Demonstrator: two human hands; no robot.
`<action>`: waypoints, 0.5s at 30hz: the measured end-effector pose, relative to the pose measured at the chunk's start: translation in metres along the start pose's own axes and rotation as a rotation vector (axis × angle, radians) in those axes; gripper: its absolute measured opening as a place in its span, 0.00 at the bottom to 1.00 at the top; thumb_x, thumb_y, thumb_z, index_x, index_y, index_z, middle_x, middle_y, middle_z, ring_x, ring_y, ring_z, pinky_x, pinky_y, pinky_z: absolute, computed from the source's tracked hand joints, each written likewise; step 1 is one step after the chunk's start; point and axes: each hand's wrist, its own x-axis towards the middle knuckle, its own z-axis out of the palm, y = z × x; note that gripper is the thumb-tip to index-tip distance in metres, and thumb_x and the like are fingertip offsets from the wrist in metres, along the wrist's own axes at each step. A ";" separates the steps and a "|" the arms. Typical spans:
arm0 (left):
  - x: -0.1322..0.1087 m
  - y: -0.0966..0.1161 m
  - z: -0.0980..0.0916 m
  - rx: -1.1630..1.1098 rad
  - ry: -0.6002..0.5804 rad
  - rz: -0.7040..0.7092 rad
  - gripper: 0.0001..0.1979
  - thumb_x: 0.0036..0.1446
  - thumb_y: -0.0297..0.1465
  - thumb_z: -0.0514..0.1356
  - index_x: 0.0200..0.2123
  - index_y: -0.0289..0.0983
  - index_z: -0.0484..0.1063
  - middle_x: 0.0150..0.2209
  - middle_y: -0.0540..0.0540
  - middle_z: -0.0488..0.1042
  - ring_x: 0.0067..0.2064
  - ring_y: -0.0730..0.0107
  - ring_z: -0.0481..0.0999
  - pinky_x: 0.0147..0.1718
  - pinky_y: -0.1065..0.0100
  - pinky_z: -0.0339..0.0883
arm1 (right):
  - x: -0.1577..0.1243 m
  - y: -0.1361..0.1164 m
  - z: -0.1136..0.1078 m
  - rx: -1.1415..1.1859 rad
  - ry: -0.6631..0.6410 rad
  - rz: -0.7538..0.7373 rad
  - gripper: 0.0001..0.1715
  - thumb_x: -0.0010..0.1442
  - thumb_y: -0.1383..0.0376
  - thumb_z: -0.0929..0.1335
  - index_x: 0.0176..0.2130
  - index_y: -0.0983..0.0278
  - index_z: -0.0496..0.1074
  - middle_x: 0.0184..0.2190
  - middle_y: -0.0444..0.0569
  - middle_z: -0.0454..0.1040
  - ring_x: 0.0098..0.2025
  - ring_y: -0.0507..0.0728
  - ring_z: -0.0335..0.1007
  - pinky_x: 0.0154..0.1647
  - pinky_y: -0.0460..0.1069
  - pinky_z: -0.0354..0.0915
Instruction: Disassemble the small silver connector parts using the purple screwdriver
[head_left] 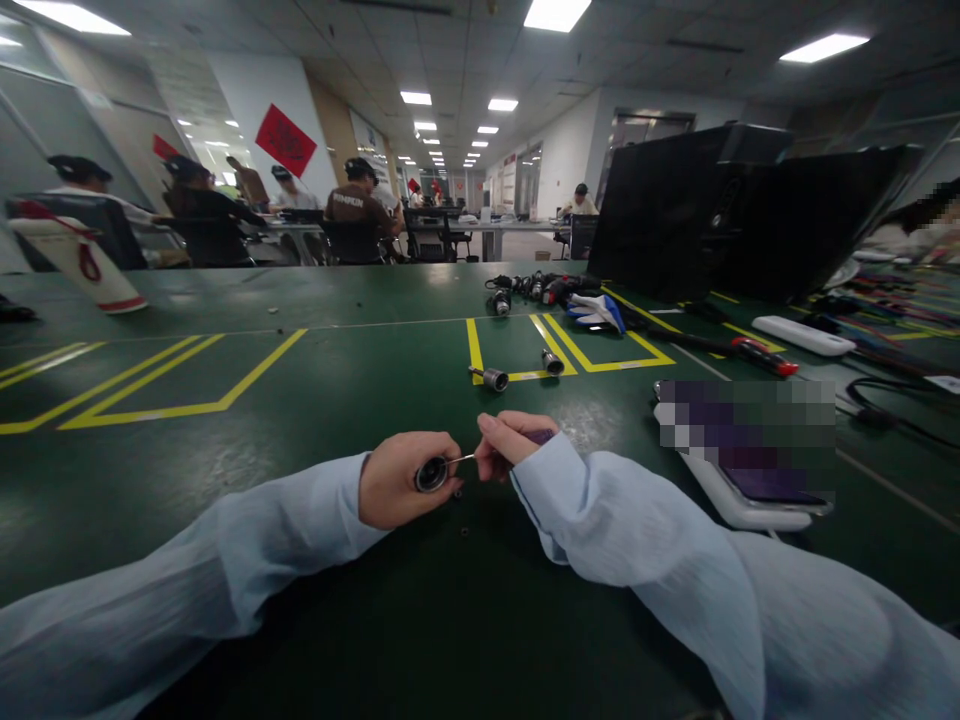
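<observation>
My left hand (397, 480) is closed around a small round metal part (431, 474) with a dark centre, held just above the green table (225, 450). My right hand (510, 445) is closed on a thin tool with a purple handle (540, 437); its slim metal shaft (461, 460) reaches to the rim of the round part. Both hands meet in the middle, close to me. Pale blue sleeves cover both forearms.
Two similar metal parts (491, 378) (553, 362) lie on yellow floor-style tape lines ahead. Further back sit more parts (525, 287), a blue-white glove (596, 312), a red-handled screwdriver (757, 355), a white remote-like bar (802, 335), black screens (675, 210) and a phone (757, 490). People sit at far desks.
</observation>
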 end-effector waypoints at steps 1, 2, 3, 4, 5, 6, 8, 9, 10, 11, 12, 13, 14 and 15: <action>0.000 0.000 0.000 0.015 -0.003 -0.005 0.03 0.49 0.28 0.54 0.26 0.35 0.63 0.24 0.50 0.68 0.25 0.76 0.66 0.25 0.74 0.59 | -0.002 0.000 0.001 -0.061 0.016 -0.080 0.21 0.56 0.57 0.61 0.19 0.66 0.67 0.14 0.43 0.66 0.17 0.47 0.61 0.19 0.43 0.58; 0.000 0.000 -0.001 0.034 -0.008 -0.009 0.02 0.49 0.28 0.54 0.26 0.35 0.63 0.24 0.49 0.68 0.25 0.76 0.67 0.25 0.74 0.59 | -0.004 0.000 0.001 -0.147 0.030 -0.186 0.20 0.56 0.58 0.61 0.19 0.66 0.67 0.14 0.43 0.66 0.18 0.47 0.61 0.21 0.43 0.58; 0.000 0.000 0.000 0.057 -0.015 -0.013 0.02 0.49 0.28 0.54 0.27 0.35 0.64 0.24 0.49 0.68 0.25 0.75 0.67 0.25 0.74 0.59 | -0.005 0.000 0.002 -0.248 0.031 -0.307 0.19 0.56 0.60 0.61 0.18 0.66 0.67 0.15 0.43 0.66 0.19 0.47 0.61 0.23 0.44 0.58; -0.001 0.000 0.000 0.083 -0.023 -0.017 0.03 0.49 0.28 0.53 0.27 0.35 0.64 0.24 0.49 0.69 0.25 0.75 0.67 0.25 0.74 0.59 | -0.007 0.001 0.003 -0.348 0.021 -0.425 0.19 0.56 0.61 0.61 0.17 0.66 0.66 0.15 0.43 0.65 0.20 0.47 0.60 0.24 0.44 0.58; -0.001 0.000 0.000 0.108 -0.029 -0.019 0.03 0.49 0.28 0.53 0.26 0.35 0.65 0.24 0.49 0.69 0.25 0.75 0.67 0.25 0.74 0.59 | -0.008 0.001 0.004 -0.430 0.006 -0.519 0.19 0.55 0.62 0.62 0.17 0.66 0.66 0.15 0.43 0.65 0.20 0.48 0.60 0.25 0.45 0.57; -0.002 0.001 0.001 0.129 -0.034 -0.018 0.03 0.49 0.28 0.53 0.26 0.35 0.65 0.23 0.49 0.68 0.25 0.75 0.67 0.25 0.74 0.59 | -0.008 0.001 0.004 -0.482 -0.011 -0.573 0.19 0.55 0.63 0.62 0.16 0.66 0.65 0.15 0.43 0.64 0.21 0.48 0.59 0.26 0.45 0.57; -0.003 0.002 0.002 0.147 -0.036 -0.008 0.03 0.49 0.27 0.53 0.26 0.35 0.65 0.23 0.49 0.69 0.26 0.74 0.68 0.25 0.73 0.59 | -0.008 0.001 0.005 -0.467 -0.027 -0.529 0.19 0.55 0.63 0.62 0.16 0.66 0.66 0.14 0.43 0.65 0.20 0.48 0.59 0.25 0.45 0.57; -0.003 0.002 0.003 0.142 -0.038 0.000 0.03 0.48 0.26 0.53 0.27 0.35 0.66 0.24 0.49 0.70 0.26 0.74 0.68 0.26 0.73 0.60 | -0.007 0.001 0.005 -0.410 -0.023 -0.444 0.19 0.55 0.62 0.62 0.17 0.66 0.66 0.14 0.43 0.65 0.20 0.48 0.60 0.24 0.45 0.57; -0.003 0.003 0.003 0.134 -0.040 0.009 0.03 0.48 0.26 0.52 0.28 0.35 0.66 0.25 0.49 0.70 0.27 0.74 0.69 0.27 0.73 0.60 | -0.006 0.001 0.004 -0.332 -0.016 -0.338 0.20 0.56 0.61 0.61 0.17 0.66 0.67 0.14 0.43 0.65 0.19 0.47 0.60 0.22 0.44 0.57; -0.003 0.003 0.003 0.129 -0.041 0.017 0.04 0.48 0.26 0.52 0.28 0.35 0.66 0.25 0.49 0.70 0.27 0.74 0.69 0.27 0.73 0.60 | -0.004 0.001 0.004 -0.245 -0.013 -0.230 0.20 0.56 0.60 0.61 0.17 0.66 0.67 0.13 0.43 0.65 0.18 0.47 0.60 0.20 0.43 0.57; -0.003 0.004 0.003 0.129 -0.042 0.022 0.04 0.49 0.26 0.52 0.27 0.35 0.66 0.25 0.49 0.70 0.27 0.74 0.68 0.27 0.73 0.59 | -0.003 0.000 0.003 -0.160 -0.014 -0.133 0.21 0.56 0.59 0.61 0.18 0.66 0.68 0.13 0.43 0.65 0.17 0.47 0.60 0.19 0.43 0.56; -0.003 0.004 0.003 0.132 -0.040 0.023 0.03 0.49 0.26 0.52 0.26 0.35 0.65 0.24 0.49 0.70 0.26 0.75 0.68 0.26 0.73 0.59 | -0.001 0.001 0.003 -0.088 -0.017 -0.057 0.21 0.56 0.58 0.61 0.18 0.66 0.68 0.12 0.42 0.65 0.16 0.46 0.59 0.17 0.42 0.56; -0.003 0.004 0.002 0.135 -0.037 0.021 0.04 0.49 0.27 0.52 0.25 0.35 0.65 0.24 0.50 0.69 0.25 0.75 0.67 0.25 0.74 0.59 | 0.001 0.001 0.002 -0.029 -0.024 -0.001 0.21 0.55 0.57 0.61 0.18 0.66 0.67 0.12 0.42 0.65 0.15 0.46 0.59 0.17 0.42 0.56; -0.003 0.004 0.002 0.134 -0.030 0.017 0.04 0.50 0.27 0.52 0.25 0.35 0.64 0.23 0.50 0.68 0.25 0.76 0.66 0.25 0.74 0.58 | 0.002 0.002 0.001 0.019 -0.031 0.040 0.21 0.55 0.56 0.61 0.18 0.66 0.67 0.12 0.42 0.66 0.15 0.46 0.60 0.17 0.42 0.56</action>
